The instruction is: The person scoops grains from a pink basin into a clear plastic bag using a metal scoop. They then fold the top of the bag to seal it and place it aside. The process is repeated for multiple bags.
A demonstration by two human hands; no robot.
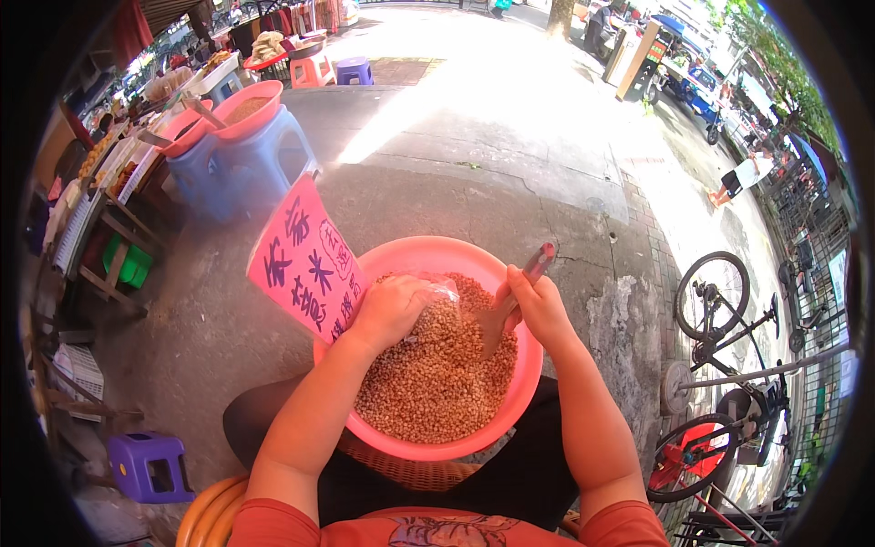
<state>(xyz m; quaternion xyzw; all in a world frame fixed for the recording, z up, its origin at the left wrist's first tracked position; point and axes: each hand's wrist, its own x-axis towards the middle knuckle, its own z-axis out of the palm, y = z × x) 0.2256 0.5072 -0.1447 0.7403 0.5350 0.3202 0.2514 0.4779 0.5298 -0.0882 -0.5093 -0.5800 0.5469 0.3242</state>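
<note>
A round pink plastic basin (pixel 448 451) of tan and brown grains (pixel 431 403) stands before me between my knees. My left hand (pixel 391 309) grips the top of a clear plastic bag (pixel 441 295) over the grain. Grains show through or around the bag; where its lower part ends I cannot tell. In my right hand (pixel 540 308) is the handle of a small scoop (pixel 493 328), reddish at its top end. Its flat blade points down into the grain, close to the bag. A pink sign (pixel 304 263) with handwriting leans at the basin's left rim, beside my left wrist.
A wicker basket (pixel 410 472) is beneath the basin. Ahead on the left, pink basins (pixel 256 96) rest on blue stools (pixel 253 164), near a stall. Purple stools (pixel 147 465) stand left and farther ahead. A bicycle (pixel 718 355) is at right; a person (pixel 748 171) is farther off.
</note>
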